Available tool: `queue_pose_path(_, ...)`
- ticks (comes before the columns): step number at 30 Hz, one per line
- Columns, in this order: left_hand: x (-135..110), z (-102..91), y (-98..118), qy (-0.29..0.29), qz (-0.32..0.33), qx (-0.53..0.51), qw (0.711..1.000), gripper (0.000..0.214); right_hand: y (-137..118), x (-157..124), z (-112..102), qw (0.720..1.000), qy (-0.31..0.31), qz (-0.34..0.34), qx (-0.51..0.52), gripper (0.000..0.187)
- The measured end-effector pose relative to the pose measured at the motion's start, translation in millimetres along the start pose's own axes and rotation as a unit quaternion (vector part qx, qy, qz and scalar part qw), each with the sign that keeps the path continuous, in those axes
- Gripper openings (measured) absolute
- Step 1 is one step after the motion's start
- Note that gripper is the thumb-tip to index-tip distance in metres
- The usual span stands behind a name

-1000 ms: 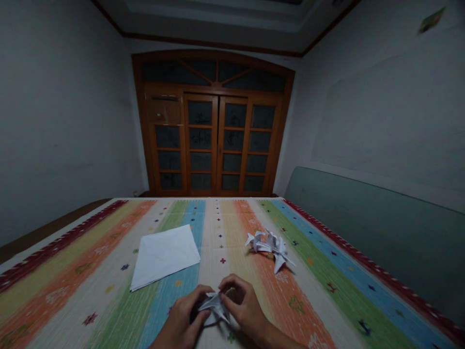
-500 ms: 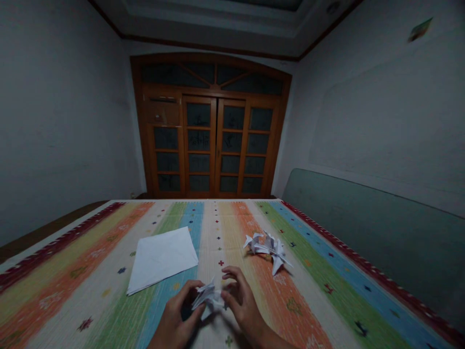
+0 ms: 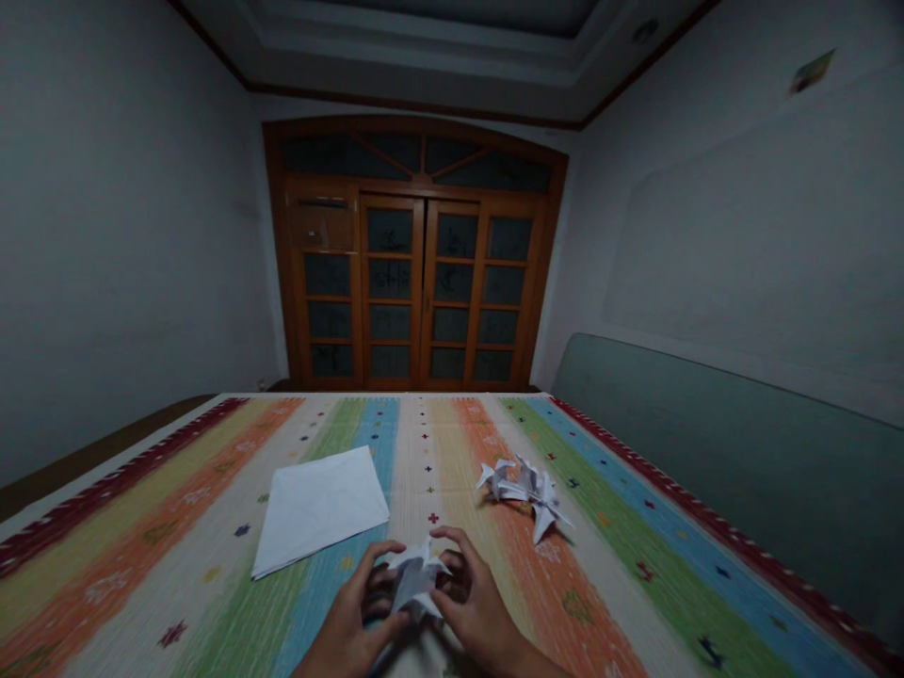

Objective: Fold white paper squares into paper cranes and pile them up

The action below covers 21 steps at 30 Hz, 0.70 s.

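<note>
A white origami flower (image 3: 416,576) with pointed, flared petals is between my two hands, low in the middle of the view. My left hand (image 3: 357,607) curls around its left side, thumb at the lower edge and index finger near a petal. On the other side my right hand (image 3: 480,603) closes on it, thumb low and fingers bent behind the petals. Part of the flower is hidden by the fingers. Beyond my right hand lie more folded white paper flowers (image 3: 526,485), grouped together.
A small stack of white paper sheets (image 3: 321,508) lies to the left beyond my left hand. A striped, multicoloured cloth (image 3: 579,565) covers the table. A pale green panel (image 3: 706,433) stands along the right side, and wooden glazed doors (image 3: 424,282) are at the back.
The origami flower has turned in my hands, and its petals now flare upward. My right hand has closed in on its right side. The papers on the table lie as before.
</note>
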<state>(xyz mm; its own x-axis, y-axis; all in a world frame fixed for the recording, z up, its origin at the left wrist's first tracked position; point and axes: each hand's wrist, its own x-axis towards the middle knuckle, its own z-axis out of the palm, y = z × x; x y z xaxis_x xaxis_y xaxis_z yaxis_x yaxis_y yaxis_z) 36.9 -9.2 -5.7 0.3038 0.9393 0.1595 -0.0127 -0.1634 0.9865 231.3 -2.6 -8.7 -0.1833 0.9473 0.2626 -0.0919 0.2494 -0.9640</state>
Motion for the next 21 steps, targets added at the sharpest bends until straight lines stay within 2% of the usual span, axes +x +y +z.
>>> queue_pose_path(4,4,-2.3,-3,0.007,0.021,0.009,1.0,0.064,-16,7,-16,0.993,0.04,-0.048,-0.103,0.049)
queue_pose_path(8,9,-3.5,-8,0.012,0.027,0.005,1.0,0.061,-33,21,-43,0.959,0.048,-0.107,-0.258,0.049)
queue_pose_path(12,10,-3.3,-7,0.008,0.026,0.023,0.999,0.048,-41,35,-73,0.925,0.027,-0.112,-0.363,0.051)
queue_pose_path(15,10,-3.4,-4,-0.001,0.032,0.051,0.998,0.034,-46,43,-94,0.889,0.004,-0.103,-0.446,0.054)
queue_pose_path(17,10,-3.8,-3,-0.008,0.037,0.07,0.997,0.027,-51,47,-106,0.86,-0.01,-0.093,-0.501,0.048)
queue_pose_path(21,10,-4.8,-3,-0.006,0.044,0.095,0.994,0.022,-60,50,-122,0.84,0.021,-0.082,-0.536,0.03)
